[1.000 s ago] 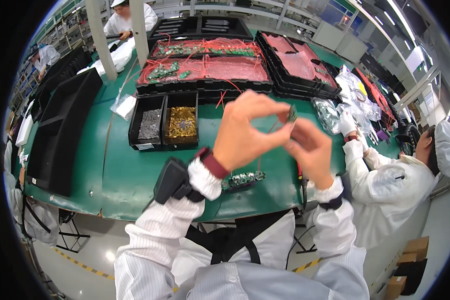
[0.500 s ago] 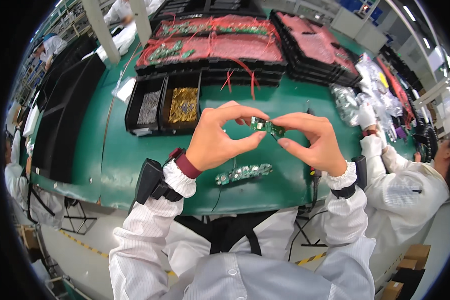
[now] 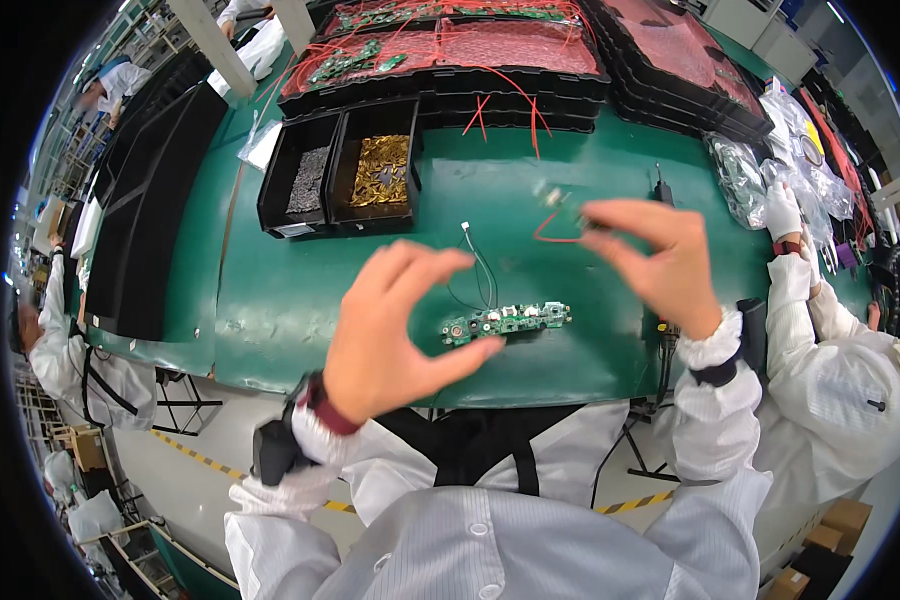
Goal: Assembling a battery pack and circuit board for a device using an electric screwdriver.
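Observation:
My left hand (image 3: 375, 330) is empty, thumb and fingers spread wide apart. Its thumb tip is close to the left end of a long green circuit board (image 3: 510, 320) lying on the table. Thin dark wires with a white connector (image 3: 466, 228) stretch up from beside that board. Farther right and raised above the table, my right hand (image 3: 655, 260) pinches a small green circuit board (image 3: 568, 212), smeared by motion and partly hidden by the fingers. A red wire (image 3: 552, 239) shows just under it.
Two black bins, one with silver pieces (image 3: 307, 180) and one with brass-coloured pieces (image 3: 380, 170), stand at the back left. Behind are black trays (image 3: 515, 85) with pink bubble wrap and boards. A screwdriver-like tool (image 3: 662, 185) lies right; a co-worker's gloved hand (image 3: 784, 212) is beyond.
My left hand has let go of the small board, opened and dropped down and left. The right hand has carried the board away from it to the right. The view has shifted.

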The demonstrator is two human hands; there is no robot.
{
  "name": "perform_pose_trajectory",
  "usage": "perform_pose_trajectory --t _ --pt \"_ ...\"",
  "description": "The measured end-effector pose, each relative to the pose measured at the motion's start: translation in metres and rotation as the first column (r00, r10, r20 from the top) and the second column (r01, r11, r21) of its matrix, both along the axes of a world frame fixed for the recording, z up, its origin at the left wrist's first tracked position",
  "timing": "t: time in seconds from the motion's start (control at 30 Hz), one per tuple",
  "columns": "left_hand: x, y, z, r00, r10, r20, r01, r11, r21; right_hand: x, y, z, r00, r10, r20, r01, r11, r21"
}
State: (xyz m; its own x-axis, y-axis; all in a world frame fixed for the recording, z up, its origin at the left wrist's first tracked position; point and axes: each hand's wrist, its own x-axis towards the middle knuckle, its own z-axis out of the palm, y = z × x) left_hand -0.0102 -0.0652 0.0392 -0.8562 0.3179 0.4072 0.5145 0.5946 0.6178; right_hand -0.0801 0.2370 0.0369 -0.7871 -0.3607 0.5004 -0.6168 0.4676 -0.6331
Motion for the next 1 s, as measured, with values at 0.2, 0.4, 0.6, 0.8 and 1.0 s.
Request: perform_pose_trajectory --t 0.2,0.4,0.6,0.8,1.0 --pt "0.022 0.01 -0.032 0.994 0.049 0.095 -0.035 0.989 -0.142 -0.088 0.091 0.007 0.866 -0.494 0.071 0.457 0.726 -0.515" --pt "-0.03 0.006 -0.043 0.995 -0.089 0.055 0.092 0.994 -0.054 -0.093 0.066 -0.001 0.951 0.148 0.27 0.107 0.663 -0.741" --pt "-0.067 0.011 -0.056 0.992 -0.116 0.052 0.116 0.993 0.005 -0.032 0.008 -0.03 0.929 0.123 0.349 0.016 0.929 -0.37" --pt "-0.074 0.011 -0.052 0.99 -0.016 0.137 -0.002 0.991 0.132 -0.028 -0.005 -0.021 0.995 0.091 -0.026 -0.089 0.993 0.082" --pt "-0.071 0.009 -0.058 0.989 -0.09 0.12 0.072 0.987 0.146 -0.023 -0.007 -0.025 0.982 0.162 -0.098 -0.147 0.978 0.146"
